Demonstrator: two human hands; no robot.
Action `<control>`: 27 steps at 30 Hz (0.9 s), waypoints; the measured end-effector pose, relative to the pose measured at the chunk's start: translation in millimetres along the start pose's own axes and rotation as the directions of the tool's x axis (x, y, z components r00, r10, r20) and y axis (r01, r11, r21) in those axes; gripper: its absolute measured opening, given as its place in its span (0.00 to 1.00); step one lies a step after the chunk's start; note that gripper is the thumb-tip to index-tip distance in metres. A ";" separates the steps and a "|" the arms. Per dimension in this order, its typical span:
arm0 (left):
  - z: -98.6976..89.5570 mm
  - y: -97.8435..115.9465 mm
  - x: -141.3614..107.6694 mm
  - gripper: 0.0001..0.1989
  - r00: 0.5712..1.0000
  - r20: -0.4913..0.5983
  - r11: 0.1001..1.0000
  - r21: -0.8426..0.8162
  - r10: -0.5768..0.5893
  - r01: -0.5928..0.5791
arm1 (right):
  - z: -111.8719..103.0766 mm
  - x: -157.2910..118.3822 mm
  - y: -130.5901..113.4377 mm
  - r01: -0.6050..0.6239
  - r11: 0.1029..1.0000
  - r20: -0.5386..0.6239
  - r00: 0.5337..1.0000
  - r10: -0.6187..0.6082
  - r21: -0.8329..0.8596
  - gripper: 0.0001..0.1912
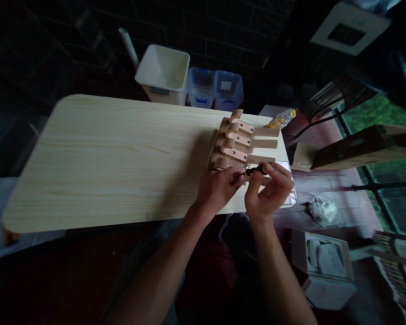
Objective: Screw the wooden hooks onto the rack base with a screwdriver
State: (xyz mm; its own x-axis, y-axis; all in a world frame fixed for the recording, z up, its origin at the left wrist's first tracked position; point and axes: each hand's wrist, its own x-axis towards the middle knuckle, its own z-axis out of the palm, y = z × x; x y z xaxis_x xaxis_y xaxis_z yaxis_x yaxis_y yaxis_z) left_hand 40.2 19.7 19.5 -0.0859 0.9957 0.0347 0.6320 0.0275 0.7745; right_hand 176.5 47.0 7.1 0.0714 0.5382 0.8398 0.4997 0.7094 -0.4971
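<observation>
A screwdriver (256, 170) with a black and yellow handle is gripped by the fingers of my right hand (269, 192), its shaft pointing left. My left hand (219, 187) is closed at the screwdriver's tip, its fingertips pressed together there; what they pinch is too small to make out. Both hands work at the near end of a wooden rack-like piece (235, 140) with several curved arms and flat slats sticking out to the right. Dark screw heads show on the farther arms. The nearest arm is partly hidden behind my fingers.
The pale wooden table (115, 158) stretches left. A clear bottle-like object with yellow ends (281, 119) lies at its far right corner. A shiny flat panel (290, 198) lies by the right edge. Beyond stand a white bin (164, 67) and two clear boxes (228, 88); an open carton (328, 259) sits below right.
</observation>
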 end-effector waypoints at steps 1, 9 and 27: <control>-0.4 -0.1 0.3 0.09 1.000 -0.006 1.000 0.001 0.006 -0.006 | 0.4 0.7 1.4 -0.011 1.000 -0.008 1.000 0.011 -0.004 0.17; 3.2 -3.5 -4.1 0.10 1.000 -0.023 1.000 -0.019 -0.007 0.006 | 0.8 0.1 -4.0 -0.011 0.998 -0.016 1.000 0.012 0.057 0.12; 4.3 -0.5 0.7 0.10 1.000 -0.022 1.000 0.008 -0.005 0.005 | -2.0 2.7 -1.7 -0.039 0.998 0.007 0.999 0.038 0.048 0.14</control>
State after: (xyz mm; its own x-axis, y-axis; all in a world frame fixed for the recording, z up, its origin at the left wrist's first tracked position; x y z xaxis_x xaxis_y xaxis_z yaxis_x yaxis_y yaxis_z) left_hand 43.2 20.8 16.4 -0.1056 0.9934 0.0450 0.6380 0.0330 0.7693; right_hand 177.6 46.3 10.6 0.0841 0.5683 0.8185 0.4546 0.7091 -0.5390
